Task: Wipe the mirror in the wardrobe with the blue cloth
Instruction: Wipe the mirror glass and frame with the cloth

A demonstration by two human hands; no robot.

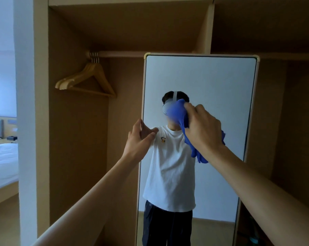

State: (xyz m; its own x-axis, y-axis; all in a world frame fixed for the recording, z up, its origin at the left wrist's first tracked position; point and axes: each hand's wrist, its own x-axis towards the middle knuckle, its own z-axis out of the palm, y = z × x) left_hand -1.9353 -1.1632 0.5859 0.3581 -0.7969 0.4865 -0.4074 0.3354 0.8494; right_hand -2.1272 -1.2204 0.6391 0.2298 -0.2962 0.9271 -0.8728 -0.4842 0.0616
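our left hand curled round the left edge of the mirror, our right hand clutching the bunched blue cloth mid-mirror, open glass above

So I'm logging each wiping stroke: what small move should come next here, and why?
Probably sweep the crumpled blue cloth downward across the tall cream-framed mirror: the right hand holds it on the glass at mid-height, and the left hand grips the left edge, steadying it.
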